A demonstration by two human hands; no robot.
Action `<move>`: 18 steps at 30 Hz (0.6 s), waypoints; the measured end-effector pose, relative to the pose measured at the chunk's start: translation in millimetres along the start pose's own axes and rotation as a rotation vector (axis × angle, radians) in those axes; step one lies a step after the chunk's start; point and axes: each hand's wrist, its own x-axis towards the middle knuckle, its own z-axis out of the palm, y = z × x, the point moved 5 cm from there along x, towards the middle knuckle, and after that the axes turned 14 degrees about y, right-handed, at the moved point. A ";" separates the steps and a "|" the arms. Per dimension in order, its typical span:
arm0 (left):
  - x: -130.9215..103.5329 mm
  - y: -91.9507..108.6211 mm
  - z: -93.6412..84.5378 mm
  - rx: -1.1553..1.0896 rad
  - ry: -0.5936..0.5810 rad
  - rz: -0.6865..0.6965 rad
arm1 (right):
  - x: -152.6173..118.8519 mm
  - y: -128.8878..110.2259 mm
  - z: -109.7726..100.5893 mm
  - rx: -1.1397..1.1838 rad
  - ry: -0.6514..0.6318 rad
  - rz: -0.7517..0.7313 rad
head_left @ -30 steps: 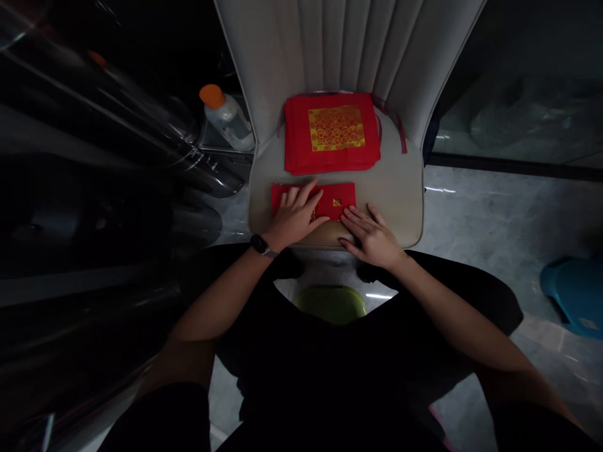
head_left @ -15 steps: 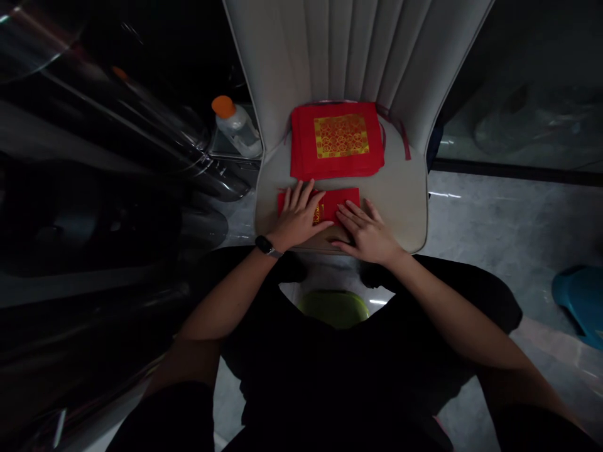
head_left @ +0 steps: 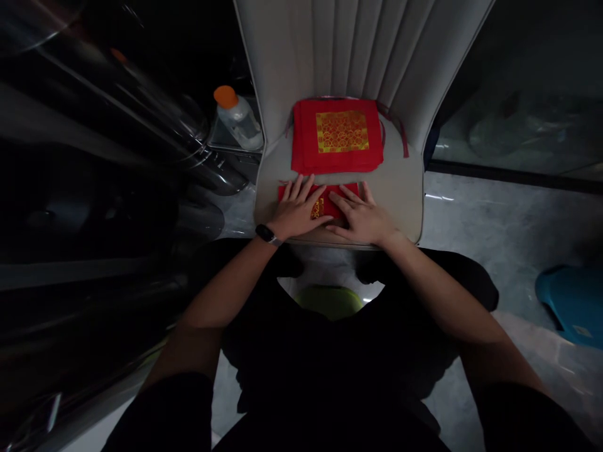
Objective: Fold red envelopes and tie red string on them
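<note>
A folded red cloth piece [head_left: 332,191] with a gold print lies near the front of the chair seat. Flat on its left part rests my left hand [head_left: 298,210], fingers spread, a dark band on the wrist. My right hand [head_left: 362,216] lies over the right part, fingers stretched out and palm down. Both hands cover much of the piece, and gold print shows between them. Just behind sits a stack of red fabric pieces [head_left: 308,141] with a gold patterned panel on top and thin ribbons at its sides.
The grey chair [head_left: 405,188] has a ribbed backrest. On its left, a bottle with an orange cap [head_left: 239,122] stands on a small ledge beside shiny dark tubes. A blue plastic item [head_left: 570,301] is on the floor at right, and a green one [head_left: 330,301] below the seat.
My right hand has slid slightly left and away from me across the folded red piece. My left hand stays pressed on it. The whole view has shifted a little.
</note>
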 end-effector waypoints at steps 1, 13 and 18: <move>0.0 0.5 -0.4 0.000 0.007 0.001 | -9.0 2.5 -3.0 -0.007 -0.001 0.003; -6.0 1.8 -0.9 -0.020 0.116 0.036 | -95.3 13.8 -23.2 0.044 -0.016 0.122; -2.9 -0.3 -1.4 -0.025 0.090 0.030 | -76.9 34.2 -51.7 0.145 0.287 0.332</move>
